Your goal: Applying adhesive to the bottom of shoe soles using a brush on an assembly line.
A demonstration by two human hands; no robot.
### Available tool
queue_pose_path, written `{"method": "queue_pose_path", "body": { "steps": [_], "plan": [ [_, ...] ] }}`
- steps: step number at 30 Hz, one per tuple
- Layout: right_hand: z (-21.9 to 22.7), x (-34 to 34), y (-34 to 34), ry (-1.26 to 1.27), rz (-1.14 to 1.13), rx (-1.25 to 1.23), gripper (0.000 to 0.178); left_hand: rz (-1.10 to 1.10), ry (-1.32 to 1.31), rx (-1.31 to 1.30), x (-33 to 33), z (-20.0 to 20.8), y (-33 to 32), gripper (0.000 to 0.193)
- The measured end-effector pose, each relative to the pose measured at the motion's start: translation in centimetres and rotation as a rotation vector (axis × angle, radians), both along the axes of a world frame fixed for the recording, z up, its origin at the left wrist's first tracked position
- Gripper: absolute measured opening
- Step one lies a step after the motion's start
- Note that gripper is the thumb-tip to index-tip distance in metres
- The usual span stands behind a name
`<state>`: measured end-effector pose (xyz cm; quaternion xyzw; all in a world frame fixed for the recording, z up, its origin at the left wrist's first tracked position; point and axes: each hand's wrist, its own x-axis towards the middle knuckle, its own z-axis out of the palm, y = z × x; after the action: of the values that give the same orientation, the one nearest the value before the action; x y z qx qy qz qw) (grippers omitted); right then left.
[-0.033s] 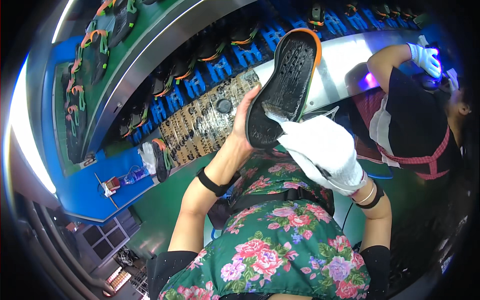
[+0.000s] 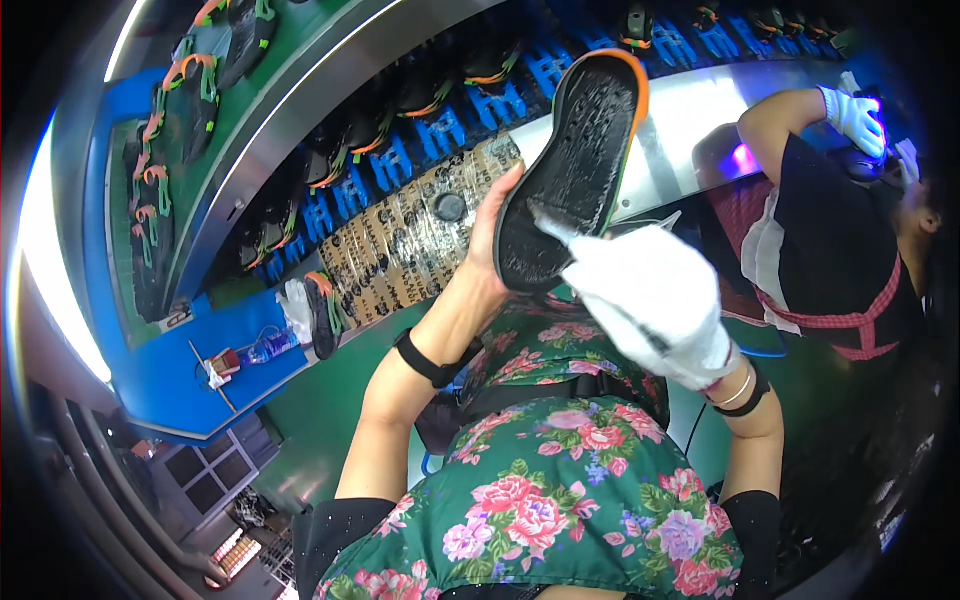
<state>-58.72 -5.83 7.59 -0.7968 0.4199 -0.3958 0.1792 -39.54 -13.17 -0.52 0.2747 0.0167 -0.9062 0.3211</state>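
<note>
A black shoe sole (image 2: 585,130) with an orange edge at its toe is tilted upright before me, its hollow inner face toward me. My left hand (image 2: 490,250), bare, grips the sole's heel end, thumb along the left rim; its other fingers are hidden behind. In a white glove, my right hand (image 2: 650,295) closes around a small brush (image 2: 553,225). The bristles touch the sole's inner face near the heel. Wet-looking, shiny streaks show on that face. The glove hides most of the brush's handle.
Behind the sole, a cardboard-and-tape covered surface (image 2: 400,235) borders a conveyor with blue racks (image 2: 435,130) carrying shoe parts. Another sole (image 2: 322,315) and a plastic bottle (image 2: 272,346) lie on a blue shelf (image 2: 180,385). A co-worker (image 2: 820,220) works at the right.
The brush and my gloved hand have shifted slightly, the hand a little to the right. The sole's toe end has moved slightly up and right. My left hand keeps its grip.
</note>
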Motion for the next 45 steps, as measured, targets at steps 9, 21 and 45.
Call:
{"method": "queue_pose_path", "body": {
  "steps": [9,21,45],
  "plan": [
    [0.1,-0.6,-0.3,-0.104,0.107,0.041,0.036,-0.109,-0.034,-0.120,1.0,-0.2,-3.4,0.074],
    [0.8,-1.2,-0.5,-0.557,0.347,0.383,0.018,-0.216,0.115,-0.056,1.9,0.4,-4.4,0.065],
    [-5.4,-3.0,8.1,-1.995,-0.081,0.792,0.024,0.030,0.458,-0.171,4.1,6.9,-0.2,0.077]
  ]
}}
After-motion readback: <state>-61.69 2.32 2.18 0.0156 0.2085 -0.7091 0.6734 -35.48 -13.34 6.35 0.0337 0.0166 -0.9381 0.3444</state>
